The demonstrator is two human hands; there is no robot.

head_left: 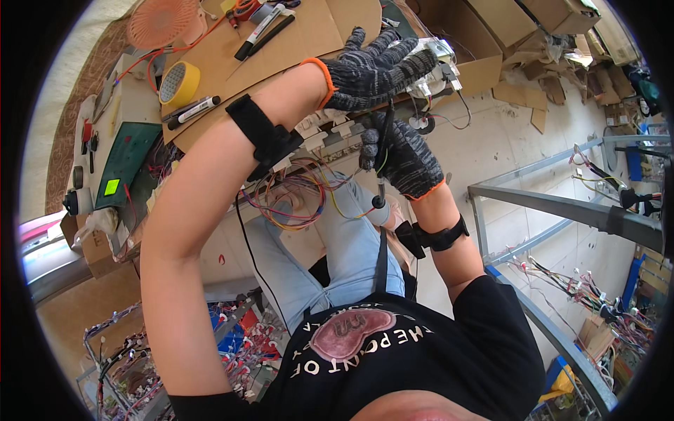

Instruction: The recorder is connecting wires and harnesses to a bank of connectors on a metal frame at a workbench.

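Observation:
My left hand (375, 74), in a dark grey knit glove with an orange cuff, reaches across the bench edge. Its fingers are stretched out and spread, close to some white connectors (439, 56). Just below it, my right hand (414, 158), gloved alike, is closed around a black-sleeved cable (387, 130). The cable hangs down past my fingers, where a grey section and a round black end (379, 202) show. Loops of coloured wires (298, 203) dangle from the bench edge over my lap. My left palm is turned away, so anything under it is hidden.
Cardboard (302, 35) covers the bench, with markers (260, 34) and a roll of yellow tape (180, 83) on it. At left sits a green device with a lit screen (111, 186). A metal frame (554, 203) stands right. Wire harnesses (239, 344) hang lower left; open boxes (463, 42) stand upper right.

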